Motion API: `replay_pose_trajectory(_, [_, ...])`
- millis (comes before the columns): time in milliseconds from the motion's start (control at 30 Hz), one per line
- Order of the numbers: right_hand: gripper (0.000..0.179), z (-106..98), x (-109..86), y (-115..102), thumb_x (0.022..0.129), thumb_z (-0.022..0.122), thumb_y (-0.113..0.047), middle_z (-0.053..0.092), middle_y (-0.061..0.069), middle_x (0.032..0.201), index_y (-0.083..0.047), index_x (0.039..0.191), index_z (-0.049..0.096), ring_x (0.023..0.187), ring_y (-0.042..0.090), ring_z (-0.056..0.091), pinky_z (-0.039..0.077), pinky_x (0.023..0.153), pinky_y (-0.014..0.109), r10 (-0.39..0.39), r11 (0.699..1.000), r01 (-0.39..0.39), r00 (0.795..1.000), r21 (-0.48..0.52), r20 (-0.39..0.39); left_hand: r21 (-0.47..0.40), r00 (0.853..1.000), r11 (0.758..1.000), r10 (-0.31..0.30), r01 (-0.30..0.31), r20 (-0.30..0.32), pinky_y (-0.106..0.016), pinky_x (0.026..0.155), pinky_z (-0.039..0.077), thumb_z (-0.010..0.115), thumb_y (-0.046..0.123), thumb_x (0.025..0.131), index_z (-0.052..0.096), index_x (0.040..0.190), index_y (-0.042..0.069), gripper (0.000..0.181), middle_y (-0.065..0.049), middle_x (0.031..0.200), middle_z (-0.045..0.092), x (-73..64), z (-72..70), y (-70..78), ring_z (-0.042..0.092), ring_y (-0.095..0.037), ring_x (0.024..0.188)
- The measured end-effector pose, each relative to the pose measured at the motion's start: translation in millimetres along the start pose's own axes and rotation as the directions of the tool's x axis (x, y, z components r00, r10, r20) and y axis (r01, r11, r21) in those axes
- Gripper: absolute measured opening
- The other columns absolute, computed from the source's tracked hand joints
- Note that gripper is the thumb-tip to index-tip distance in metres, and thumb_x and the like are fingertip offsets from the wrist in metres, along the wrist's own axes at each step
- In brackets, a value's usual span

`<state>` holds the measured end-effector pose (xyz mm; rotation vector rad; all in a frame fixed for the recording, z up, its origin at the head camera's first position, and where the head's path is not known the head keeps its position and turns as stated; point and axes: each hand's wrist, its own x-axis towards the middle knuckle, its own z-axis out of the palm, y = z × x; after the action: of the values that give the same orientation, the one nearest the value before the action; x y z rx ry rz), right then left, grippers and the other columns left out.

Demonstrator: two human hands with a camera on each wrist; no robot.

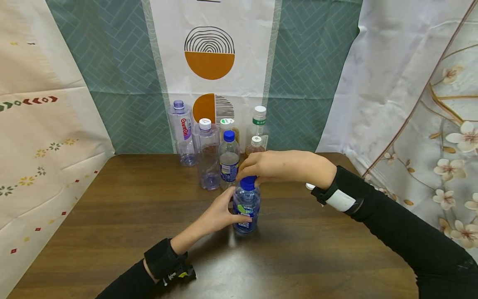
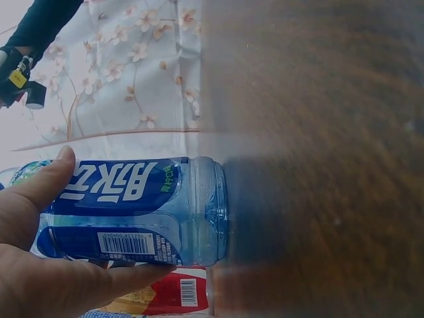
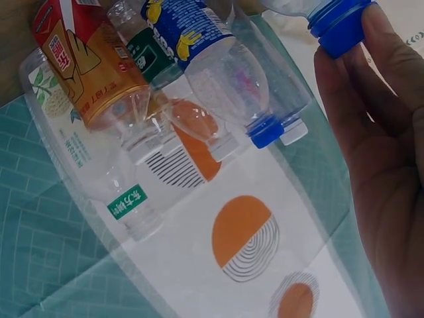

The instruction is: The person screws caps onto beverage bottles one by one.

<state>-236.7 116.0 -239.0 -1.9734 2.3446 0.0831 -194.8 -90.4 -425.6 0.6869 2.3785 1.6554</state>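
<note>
A clear bottle with a blue label [image 1: 246,211] stands upright on the wooden table. My left hand [image 1: 218,211] grips it around the body, thumb across the label; the left wrist view shows the bottle [image 2: 132,209] between thumb and fingers. Above it, my right hand [image 1: 269,166] pinches the blue cap [image 1: 248,182] between thumb and fingertips. In the right wrist view the cap [image 3: 341,30] sits at the bottle's neck, with the thumb on one side and fingers on the other.
Behind stand several bottles: an uncapped clear one [image 1: 183,133], a tall white-capped one [image 1: 208,158], a blue-capped one [image 1: 229,160], and a green-banded one [image 1: 259,120]. A small white cap [image 1: 310,186] lies by the right wrist. Patterned cloths [image 1: 313,74] hang around the table [image 1: 149,199].
</note>
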Motion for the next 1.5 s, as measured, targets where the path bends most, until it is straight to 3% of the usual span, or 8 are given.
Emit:
replay_pose_trajectory(267, [0.040,2.5,5.8,-4.1,0.091,0.076,-0.017,0.068,0.012,0.121,-0.003,0.127,0.066,0.111,0.028,0.062,0.055,0.097,0.036,0.030,0.992,-0.029,1.000,-0.124,0.007,0.014,1.000,1.000,-0.005,0.005,-0.009,-0.049,0.109,0.046,0.088,0.019,0.081,0.039,0.149,0.008,0.085,-0.010,0.144,0.052,1.3,-1.3,-0.7,0.054,-0.029,0.131])
replay_pose_trajectory(467, [0.041,2.9,9.4,-10.9,0.092,0.075,-0.021,0.069,0.013,0.119,0.000,0.126,0.065,0.106,0.027,0.061,0.055,0.094,0.034,0.072,0.984,-0.067,0.997,-0.164,0.025,0.025,1.000,1.000,-0.012,0.012,-0.018,-0.050,0.109,0.046,0.089,0.018,0.080,0.040,0.149,0.008,0.085,-0.011,0.144,0.053,0.6,-1.6,0.2,0.055,-0.030,0.130])
replay_pose_trajectory(633, [0.042,5.3,6.2,-10.4,0.092,0.076,-0.021,0.068,0.012,0.121,-0.003,0.128,0.067,0.108,0.026,0.062,0.056,0.095,0.033,0.072,0.988,-0.072,0.997,-0.137,-0.001,0.024,1.000,1.000,-0.002,0.003,-0.018,-0.050,0.107,0.048,0.088,0.019,0.081,0.039,0.149,0.007,0.085,-0.012,0.143,0.053,-0.5,0.0,-1.3,0.056,-0.030,0.129])
replay_pose_trajectory(967, [0.046,9.7,-6.5,3.7,0.091,0.076,-0.006,0.062,0.012,0.135,-0.004,0.135,0.063,0.125,0.028,0.060,0.054,0.100,0.036,-0.018,1.000,0.018,0.999,0.018,-0.038,-0.013,0.999,0.999,0.031,-0.031,0.021,-0.052,0.109,0.046,0.086,0.019,0.083,0.034,0.154,0.009,0.088,-0.012,0.148,0.049,-0.6,-0.1,-1.5,0.053,-0.030,0.133])
replay_pose_trajectory(1167, [0.045,8.6,-3.8,4.7,0.089,0.078,-0.009,0.065,0.012,0.129,-0.004,0.132,0.065,0.119,0.026,0.063,0.055,0.098,0.035,-0.042,0.999,0.041,0.998,-0.027,-0.048,-0.004,0.999,0.999,0.035,-0.035,0.022,-0.051,0.109,0.045,0.087,0.019,0.083,0.034,0.153,0.009,0.088,-0.012,0.148,0.049,0.0,-1.4,-0.9,0.052,-0.030,0.133])
replay_pose_trajectory(1500, [0.045,7.0,-1.6,0.7,0.090,0.077,-0.012,0.065,0.012,0.125,-0.004,0.132,0.063,0.114,0.025,0.064,0.056,0.097,0.035,-0.013,0.997,0.012,1.000,-0.071,-0.013,-0.005,0.998,0.999,0.049,-0.049,0.026,-0.051,0.108,0.047,0.086,0.017,0.083,0.036,0.152,0.007,0.086,-0.014,0.146,0.050,-0.3,-0.3,-2.6,0.054,-0.031,0.131])
